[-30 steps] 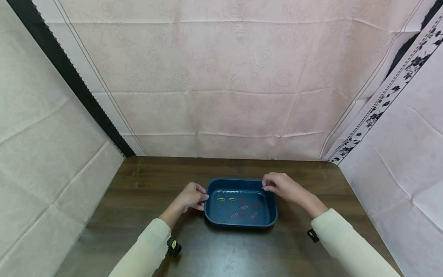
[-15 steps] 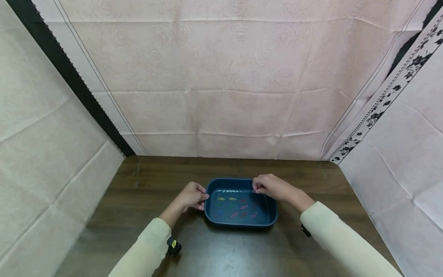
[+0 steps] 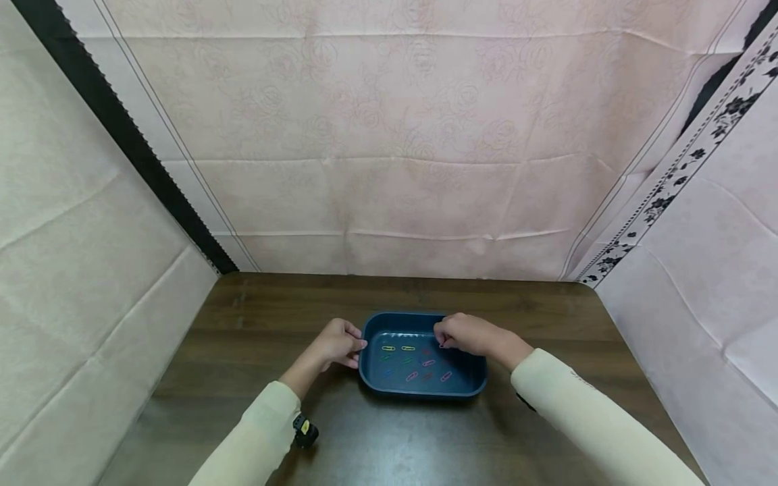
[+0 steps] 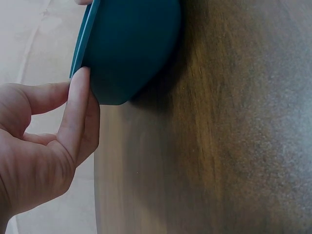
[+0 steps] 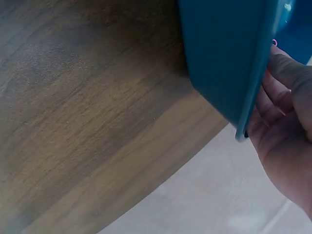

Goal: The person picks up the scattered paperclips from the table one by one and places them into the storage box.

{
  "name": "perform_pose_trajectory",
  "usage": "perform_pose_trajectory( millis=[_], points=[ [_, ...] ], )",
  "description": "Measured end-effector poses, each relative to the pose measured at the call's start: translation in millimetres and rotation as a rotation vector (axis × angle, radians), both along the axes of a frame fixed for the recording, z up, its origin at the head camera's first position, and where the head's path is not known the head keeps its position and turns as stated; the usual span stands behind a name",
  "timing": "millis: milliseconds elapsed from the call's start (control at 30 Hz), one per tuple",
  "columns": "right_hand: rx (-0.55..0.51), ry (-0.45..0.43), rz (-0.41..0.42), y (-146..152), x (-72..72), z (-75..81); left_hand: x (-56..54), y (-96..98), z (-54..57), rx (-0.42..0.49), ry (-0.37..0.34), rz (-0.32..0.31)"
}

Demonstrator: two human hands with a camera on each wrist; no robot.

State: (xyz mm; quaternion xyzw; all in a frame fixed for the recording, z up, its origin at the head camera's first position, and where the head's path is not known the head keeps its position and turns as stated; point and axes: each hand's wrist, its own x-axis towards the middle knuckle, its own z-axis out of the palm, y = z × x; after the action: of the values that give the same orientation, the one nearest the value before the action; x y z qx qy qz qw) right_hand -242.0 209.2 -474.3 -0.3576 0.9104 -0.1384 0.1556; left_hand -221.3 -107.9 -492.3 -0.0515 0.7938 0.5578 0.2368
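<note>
A dark blue rectangular tray (image 3: 419, 394) sits on the wooden table. At its left end my left hand (image 3: 339, 344) pinches the rim between thumb and fingers, as the left wrist view shows up close. My right hand (image 3: 471, 334) reaches over the back right part of the tray, fingers curled and tips low inside it. From those fingertips a small pink paper clip (image 5: 275, 42) pokes out in the right wrist view. On the tray floor lie two yellow paper clips (image 3: 408, 348), several pink paper clips (image 3: 428, 363), and darker red, green and blue ones.
The brown wooden table (image 3: 389, 445) extends around the tray on every side. Pale patterned cloth (image 3: 401, 135) hangs behind the table, and more cloth covers both sides. A black wrist device (image 3: 305, 432) is strapped at the left cuff.
My right hand has moved left and down from the tray's back right rim to inside the tray, carrying the pink paper clip. My left hand stays at the rim.
</note>
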Motion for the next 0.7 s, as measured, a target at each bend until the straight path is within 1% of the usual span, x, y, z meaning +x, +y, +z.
perform_pose_trajectory(
  millis=[100,300,433,600,700],
  points=[
    [0.03,0.02,0.011,-4.2,-0.7,-4.1,-0.2,0.3,-0.9,-0.001,0.003,0.0],
    [0.081,0.046,0.001,-9.6,-2.1,-12.4,0.4,-0.4,-0.4,-0.004,0.006,-0.006],
    [0.105,0.034,-0.018,-12.7,-3.1,-15.0,-0.2,-0.9,-0.9,-0.01,0.008,-0.004],
    [0.139,-0.011,-0.064,-14.5,-5.7,-23.5,-0.3,-1.4,-1.3,-0.01,0.007,-0.002],
    [0.145,-0.015,-0.075,-15.2,-5.1,-25.7,-0.2,-1.2,-1.0,-0.004,0.008,-0.007]
  ],
)
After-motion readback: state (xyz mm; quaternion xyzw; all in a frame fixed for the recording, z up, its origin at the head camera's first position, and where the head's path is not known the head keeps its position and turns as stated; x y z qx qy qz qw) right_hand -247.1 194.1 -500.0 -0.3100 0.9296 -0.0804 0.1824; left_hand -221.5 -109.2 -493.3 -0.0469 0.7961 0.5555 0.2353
